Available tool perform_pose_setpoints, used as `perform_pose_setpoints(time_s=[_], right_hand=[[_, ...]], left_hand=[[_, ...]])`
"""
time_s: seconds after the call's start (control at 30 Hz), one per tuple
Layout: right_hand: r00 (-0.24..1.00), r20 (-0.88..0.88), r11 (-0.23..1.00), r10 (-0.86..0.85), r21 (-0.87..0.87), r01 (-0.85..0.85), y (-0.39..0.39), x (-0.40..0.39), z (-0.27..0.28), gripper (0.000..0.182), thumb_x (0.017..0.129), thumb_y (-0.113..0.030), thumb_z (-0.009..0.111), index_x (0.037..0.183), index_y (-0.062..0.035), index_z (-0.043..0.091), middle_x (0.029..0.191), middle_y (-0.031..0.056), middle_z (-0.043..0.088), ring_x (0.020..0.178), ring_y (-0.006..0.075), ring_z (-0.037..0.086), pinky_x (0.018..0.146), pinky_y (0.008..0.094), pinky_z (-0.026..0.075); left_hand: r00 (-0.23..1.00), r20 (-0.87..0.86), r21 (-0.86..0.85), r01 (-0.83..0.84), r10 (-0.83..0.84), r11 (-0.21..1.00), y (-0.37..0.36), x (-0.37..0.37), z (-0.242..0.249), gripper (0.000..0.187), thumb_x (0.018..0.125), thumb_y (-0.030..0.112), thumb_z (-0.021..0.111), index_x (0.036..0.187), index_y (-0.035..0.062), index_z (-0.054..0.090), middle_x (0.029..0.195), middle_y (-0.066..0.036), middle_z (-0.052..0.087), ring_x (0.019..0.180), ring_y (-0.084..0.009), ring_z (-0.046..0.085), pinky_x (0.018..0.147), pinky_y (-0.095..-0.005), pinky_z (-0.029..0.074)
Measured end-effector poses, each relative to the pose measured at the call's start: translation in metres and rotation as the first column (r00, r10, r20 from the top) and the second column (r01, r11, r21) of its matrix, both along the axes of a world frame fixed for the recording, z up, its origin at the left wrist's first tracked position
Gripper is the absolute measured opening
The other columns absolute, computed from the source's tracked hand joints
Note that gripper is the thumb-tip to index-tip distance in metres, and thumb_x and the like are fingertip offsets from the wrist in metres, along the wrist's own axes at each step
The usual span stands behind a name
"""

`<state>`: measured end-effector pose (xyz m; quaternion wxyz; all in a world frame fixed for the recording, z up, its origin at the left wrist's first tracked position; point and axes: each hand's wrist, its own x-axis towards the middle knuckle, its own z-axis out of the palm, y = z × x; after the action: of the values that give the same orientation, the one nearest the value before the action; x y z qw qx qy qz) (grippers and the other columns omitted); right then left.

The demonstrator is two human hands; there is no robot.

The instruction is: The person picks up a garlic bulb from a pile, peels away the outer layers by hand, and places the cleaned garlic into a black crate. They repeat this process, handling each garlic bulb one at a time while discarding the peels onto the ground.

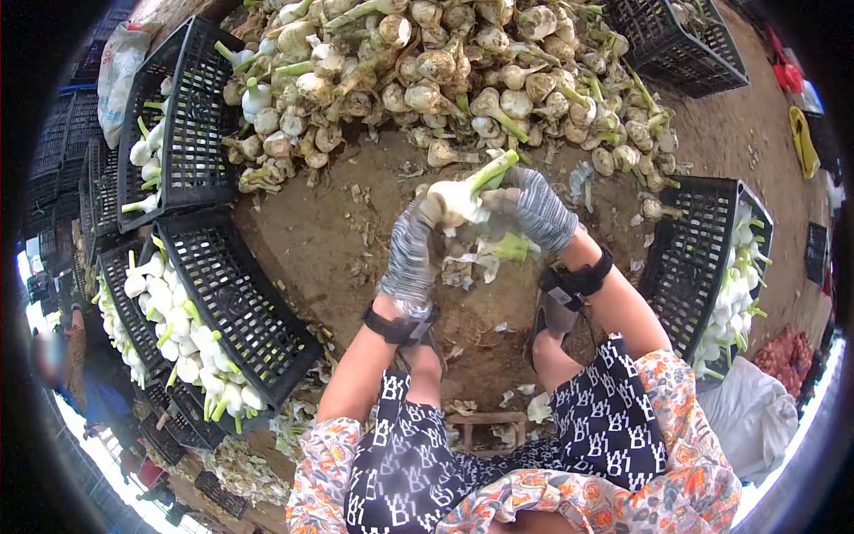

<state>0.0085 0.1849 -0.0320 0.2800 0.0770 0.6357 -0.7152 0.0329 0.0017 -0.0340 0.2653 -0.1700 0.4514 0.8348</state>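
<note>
A white garlic bulb (455,201) with a short green stem is held up between my hands, over the dirt floor. My left hand (411,245), in a grey striped glove, is closed around the bulb's left side. On the right, my right hand (536,210) wears a matching glove; its fingers are closed at the bulb beside the stem, and their tips are blurred. Just under the hands there is a pale green piece of husk (507,247), smeared by motion. Beyond them lies a big heap of dirty, unpeeled garlic (427,76).
Black crates of cleaned garlic stand on the left, one upper (200,116) and one lower (236,294). Another filled crate (689,254) is at right, and a further crate (680,53) sits beside the heap. Husk scraps litter the floor (320,231). A person (76,365) is at far left.
</note>
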Motion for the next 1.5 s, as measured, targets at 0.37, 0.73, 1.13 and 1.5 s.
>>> perform_pose_setpoints(time_s=[0.37,0.73,1.13,1.5], right_hand=[[0.909,-0.393,0.961,0.138,0.276,-0.026,-0.007,0.024,-0.016,0.022,0.073,-0.009,0.060,0.094,-0.0020,0.061,0.080,0.0174,0.063,0.070,0.0260,0.061,0.066,0.0323,0.048],[0.998,0.017,0.987,-0.057,-0.150,0.059,0.001,0.033,-0.011,0.031,0.077,-0.009,0.057,0.105,0.0037,0.054,0.093,0.0117,0.063,0.083,0.0206,0.061,0.077,0.0289,0.048],[0.905,0.391,0.745,-0.166,-0.552,0.375,0.002,0.035,0.002,0.037,0.077,-0.011,0.057,0.109,0.0054,0.050,0.100,0.0136,0.059,0.089,0.0225,0.058,0.081,0.0348,0.047],[0.885,0.378,0.769,-0.273,-0.467,0.437,0.000,0.022,-0.002,0.015,0.086,-0.020,0.049,0.091,-0.0072,0.055,0.070,0.0029,0.058,0.052,0.0123,0.053,0.042,0.0276,0.042]], left_hand=[[0.931,0.354,0.042,0.081,-0.091,0.996,-0.010,-0.017,-0.035,0.054,0.084,0.057,0.043,0.100,0.0080,0.059,0.079,-0.003,0.064,0.060,-0.0111,0.059,0.048,-0.0222,0.047],[0.990,-0.139,-0.061,0.014,-0.022,0.998,0.017,0.004,-0.027,0.041,0.091,0.039,0.046,0.109,0.0038,0.054,0.095,-0.007,0.059,0.080,-0.0096,0.055,0.067,-0.0235,0.047],[0.896,-0.418,-0.411,-0.040,-0.149,0.911,-0.004,0.008,-0.021,0.045,0.078,0.040,0.064,0.104,0.0040,0.054,0.092,-0.005,0.060,0.084,-0.0139,0.058,0.077,-0.0261,0.048],[0.880,-0.377,-0.104,0.270,-0.289,0.957,-0.029,-0.011,0.004,0.033,0.070,0.027,0.074,0.088,0.0046,0.060,0.097,-0.006,0.057,0.091,-0.0175,0.054,0.081,-0.0322,0.044]])
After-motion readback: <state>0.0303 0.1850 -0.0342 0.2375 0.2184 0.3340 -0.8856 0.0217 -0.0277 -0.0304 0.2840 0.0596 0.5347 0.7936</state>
